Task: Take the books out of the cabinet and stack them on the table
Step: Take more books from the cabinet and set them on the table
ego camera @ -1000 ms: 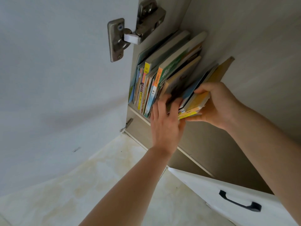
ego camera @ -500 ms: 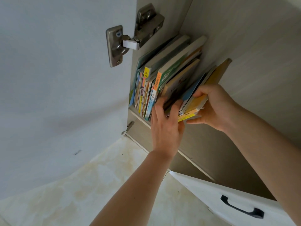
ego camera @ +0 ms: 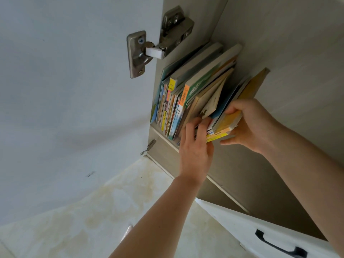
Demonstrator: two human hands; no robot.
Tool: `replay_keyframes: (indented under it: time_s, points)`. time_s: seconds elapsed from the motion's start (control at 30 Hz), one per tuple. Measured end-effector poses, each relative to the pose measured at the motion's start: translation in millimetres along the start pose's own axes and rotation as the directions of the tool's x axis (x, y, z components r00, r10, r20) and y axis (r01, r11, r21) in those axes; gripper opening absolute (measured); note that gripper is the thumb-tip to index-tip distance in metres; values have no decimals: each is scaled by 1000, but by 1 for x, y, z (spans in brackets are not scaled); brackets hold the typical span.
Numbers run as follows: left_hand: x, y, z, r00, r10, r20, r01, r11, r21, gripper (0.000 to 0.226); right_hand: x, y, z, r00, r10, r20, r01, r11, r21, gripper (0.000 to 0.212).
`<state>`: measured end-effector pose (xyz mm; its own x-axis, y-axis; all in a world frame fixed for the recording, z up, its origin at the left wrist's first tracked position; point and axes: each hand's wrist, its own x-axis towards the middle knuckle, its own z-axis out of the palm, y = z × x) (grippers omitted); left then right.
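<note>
1. The books (ego camera: pixel 188 94) stand in a row on the shelf (ego camera: pixel 163 135) inside the cabinet (ego camera: pixel 279 43), spines facing out, long axes running up toward the cabinet's back wall. The whole row leans to the right.
2. At the right end a small bundle (ego camera: pixel 226 125) of thin books with yellow and blue covers tilts away from the rest, its lower edge jutting out past the shelf lip.
3. The door (ego camera: pixel 74 90) hangs open on the left, carried by a metal hinge (ego camera: pixel 158 47) just above the row. Below right, a white drawer (ego camera: pixel 260 231) with a black handle (ego camera: pixel 279 245) sits pulled out under the person's right arm. Pale, stained floor (ego camera: pixel 93 211) shows beneath.
4. The right hand (ego camera: pixel 249 125) is the grip on the bundle: fingers curl over its upper side, thumb lies along the bottom edge, so the bundle sits clamped between them at its near end.
5. The left hand (ego camera: pixel 197 146) reaches up with straight fingers, their tips tucked in among the lower edges of the tan books (ego camera: pixel 206 101) just left of the bundle, touching them but not closed round any.
</note>
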<state>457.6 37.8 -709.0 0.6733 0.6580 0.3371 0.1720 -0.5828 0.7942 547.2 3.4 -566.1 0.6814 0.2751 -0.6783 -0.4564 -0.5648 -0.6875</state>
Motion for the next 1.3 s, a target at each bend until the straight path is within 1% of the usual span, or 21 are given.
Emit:
replay_keyframes:
  time_s: [0.07, 0.17, 0.3, 0.4, 0.47, 0.53, 0.63, 0.7, 0.73, 0.77, 0.8, 0.83, 0.9, 0.97, 1.0, 1.03, 1.07, 1.13, 1.17, 1.2, 1.3]
  points:
    - [1, 1, -1, 999, -46, -2, 45, 998, -34, 61, 0, -1, 1, 1000, -7, -4, 7, 1000, -3, 11]
    - [4, 1, -4, 995, -101, 17, 103, 991, -89, 52, -1, -4, 5, 999, -16, -40, 16, 1000, 14, 12]
    - [4, 5, -11, 996, -82, 35, 84, 994, -75, 50, -6, -6, 9, 997, 11, -77, -7, 998, 58, 15]
    - [-7, 8, -25, 996, -72, 57, 76, 995, -71, 48, -17, -2, 7, 998, 19, -68, -14, 998, 66, 17]
    - [-22, 8, -39, 991, -111, 76, 119, 987, -105, 49, -27, 6, 11, 998, 36, -54, -33, 998, 48, 17]
    - [-35, 9, -55, 965, -236, 118, 254, 952, -173, 58, -36, 16, 21, 998, 58, -32, -56, 998, 40, 16]
    - [-45, 12, -67, 890, -416, 187, 455, 835, -310, 84, -44, 29, 35, 996, 78, -32, -76, 995, 60, 27]
    - [-46, 11, -67, 858, -461, 228, 514, 763, -391, 103, -45, 34, 36, 996, 81, -39, -77, 993, 89, 32]
    - [-45, 9, -66, 851, -466, 242, 525, 745, -412, 108, -45, 34, 36, 996, 79, -42, -75, 992, 98, 33]
    - [-44, 8, -64, 851, -462, 249, 525, 741, -418, 108, -44, 35, 35, 996, 79, -44, -74, 991, 108, 35]
    - [-45, 7, -61, 860, -448, 243, 510, 758, -407, 101, -44, 35, 34, 996, 80, -44, -74, 990, 118, 36]
    - [-47, 6, -57, 882, -422, 213, 472, 799, -372, 88, -44, 35, 34, 996, 79, -45, -73, 990, 123, 37]
    - [-54, 3, -52, 931, -356, 83, 366, 903, -227, 67, -44, 37, 32, 996, 78, -45, -72, 988, 134, 36]
    - [-60, -1, -48, 956, -292, -21, 289, 953, -88, 63, -44, 39, 31, 996, 80, -34, -74, 986, 147, 34]
    - [-61, -2, -46, 961, -275, -31, 273, 960, -58, 64, -43, 39, 31, 996, 81, -25, -77, 985, 155, 33]
    - [-61, -3, -44, 963, -271, 0, 270, 961, -66, 66, -43, 40, 31, 996, 86, -18, -81, 984, 161, 33]
    - [-59, -3, -42, 958, -279, 64, 284, 953, -106, 69, -43, 40, 32, 996, 85, -10, -83, 983, 165, 34]
    - [-52, -3, -40, 937, -300, 177, 335, 915, -223, 68, -43, 41, 33, 996, 84, 20, -86, 983, 164, 44]
    - [-50, -3, -38, 935, -303, 185, 345, 899, -269, 63, -43, 42, 34, 996, 84, 33, -88, 984, 157, 50]
    - [-48, -4, -36, 939, -304, 162, 340, 894, -293, 58, -43, 42, 34, 996, 80, 40, -84, 987, 138, 53]
    - [-45, -8, -38, 950, -304, 76, 313, 906, -285, 52, -46, 42, 34, 997, 19, 73, -21, 999, 27, 43]
